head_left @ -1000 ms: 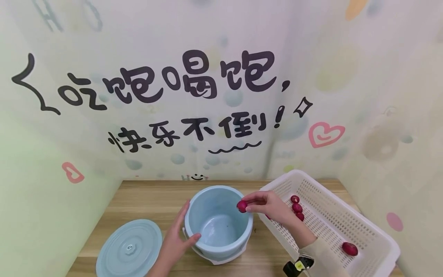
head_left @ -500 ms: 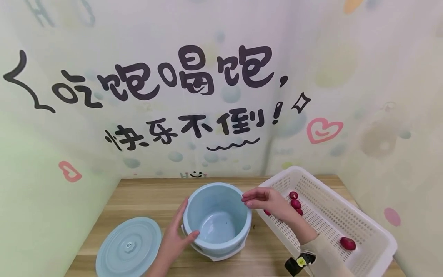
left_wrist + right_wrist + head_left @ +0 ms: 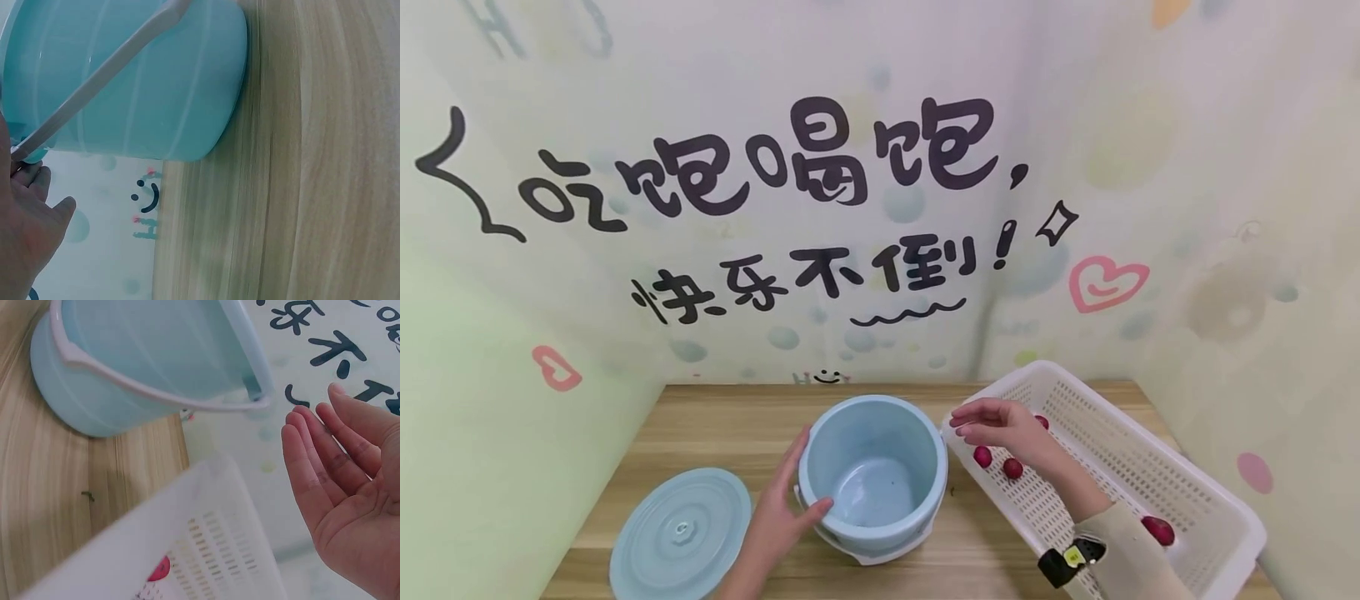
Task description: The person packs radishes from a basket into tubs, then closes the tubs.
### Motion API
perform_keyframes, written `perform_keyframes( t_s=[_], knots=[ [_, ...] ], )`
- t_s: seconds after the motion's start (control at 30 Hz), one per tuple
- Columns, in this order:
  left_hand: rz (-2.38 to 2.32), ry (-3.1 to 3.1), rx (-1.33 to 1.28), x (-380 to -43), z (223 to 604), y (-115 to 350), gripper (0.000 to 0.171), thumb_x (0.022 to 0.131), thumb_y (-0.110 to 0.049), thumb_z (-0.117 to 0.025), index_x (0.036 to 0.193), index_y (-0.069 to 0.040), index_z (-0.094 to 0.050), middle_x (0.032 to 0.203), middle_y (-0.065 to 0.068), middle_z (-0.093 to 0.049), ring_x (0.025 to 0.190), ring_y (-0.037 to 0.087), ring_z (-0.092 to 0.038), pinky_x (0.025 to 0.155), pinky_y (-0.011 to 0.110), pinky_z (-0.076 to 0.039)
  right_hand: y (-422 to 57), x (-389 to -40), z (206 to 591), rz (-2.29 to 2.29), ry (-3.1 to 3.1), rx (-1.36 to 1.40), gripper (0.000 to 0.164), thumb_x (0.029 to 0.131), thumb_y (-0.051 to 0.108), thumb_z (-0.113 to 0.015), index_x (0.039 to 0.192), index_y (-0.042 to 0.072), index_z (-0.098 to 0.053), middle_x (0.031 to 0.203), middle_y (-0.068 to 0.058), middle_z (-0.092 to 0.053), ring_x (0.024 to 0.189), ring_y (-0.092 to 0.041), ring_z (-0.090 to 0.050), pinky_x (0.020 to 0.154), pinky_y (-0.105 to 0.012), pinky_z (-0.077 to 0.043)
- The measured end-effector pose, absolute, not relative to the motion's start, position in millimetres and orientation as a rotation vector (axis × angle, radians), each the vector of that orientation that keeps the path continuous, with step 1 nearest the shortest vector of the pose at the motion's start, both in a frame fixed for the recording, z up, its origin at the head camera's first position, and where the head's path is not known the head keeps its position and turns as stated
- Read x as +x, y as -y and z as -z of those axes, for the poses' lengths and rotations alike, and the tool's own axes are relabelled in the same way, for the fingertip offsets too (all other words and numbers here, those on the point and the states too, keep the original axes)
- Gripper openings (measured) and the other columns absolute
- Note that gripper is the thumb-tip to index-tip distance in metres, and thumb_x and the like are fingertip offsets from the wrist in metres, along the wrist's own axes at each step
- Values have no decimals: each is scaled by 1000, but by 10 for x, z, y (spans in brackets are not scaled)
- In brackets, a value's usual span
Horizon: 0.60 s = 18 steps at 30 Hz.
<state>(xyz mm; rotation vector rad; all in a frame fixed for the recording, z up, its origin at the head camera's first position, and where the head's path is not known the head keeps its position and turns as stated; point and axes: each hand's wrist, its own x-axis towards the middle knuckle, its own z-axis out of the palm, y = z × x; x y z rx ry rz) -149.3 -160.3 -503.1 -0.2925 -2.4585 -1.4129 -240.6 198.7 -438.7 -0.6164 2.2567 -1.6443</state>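
A light blue bucket [image 3: 874, 533] stands upright on the table, and no contents show inside it. My left hand [image 3: 778, 521] holds its left side, thumb at the front of the rim and fingers along the outer wall. In the left wrist view, these fingers [image 3: 39, 181] lie by the handle's pivot. My right hand [image 3: 1000, 427] hovers over the near-left corner of a white perforated basket [image 3: 1221, 508], fingers loosely bent with nothing between them. Small red radishes lie in the basket: one radish [image 3: 982, 456] under the hand, another radish [image 3: 1012, 468] beside it, and several in all.
A round light blue lid [image 3: 681, 533] lies on the wooden table [image 3: 722, 417] left of the bucket. Behind the table rises a printed wall [image 3: 880, 333]. The bucket's pale handle [image 3: 156, 394] hangs down its side. A small dark speck [image 3: 89, 496] shows on the wood.
One second ago my right hand pinched a radish at the bucket's right rim; half a second ago its fingers held none. It has since moved right, over the basket. My left hand stayed put.
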Motion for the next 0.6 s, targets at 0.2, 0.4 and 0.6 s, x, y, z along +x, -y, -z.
perform_keyframes(
  t_s=[0.2,0.4,0.6],
  knots=[
    [1419,2463,-285,-1467,5023,1628,95,75,-28,-83,156,-17,-35,160,10,-38,144,40,-37,109,66,-38,-2120,-2481,4468,1669,-2255,-573,39,95,15,-67,127,-6,-61,127,-32,-63,104,-9,-70,89,-18,-56],
    [1419,2465,-285,-1475,5021,1624,95,75,-29,-83,155,-14,-35,160,13,-38,144,41,-37,108,67,-38,-2289,-2552,4504,1661,-2281,-549,38,96,16,-65,127,-5,-61,128,-37,-59,101,-6,-70,88,-21,-58],
    [1413,2458,-312,-1478,5034,1626,96,75,-30,-83,157,-21,-33,160,14,-37,144,41,-36,108,67,-38,-2431,-2571,4550,1673,-2341,-522,37,95,13,-65,125,-9,-61,120,-27,-68,96,-2,-70,86,-22,-60]
  ],
)
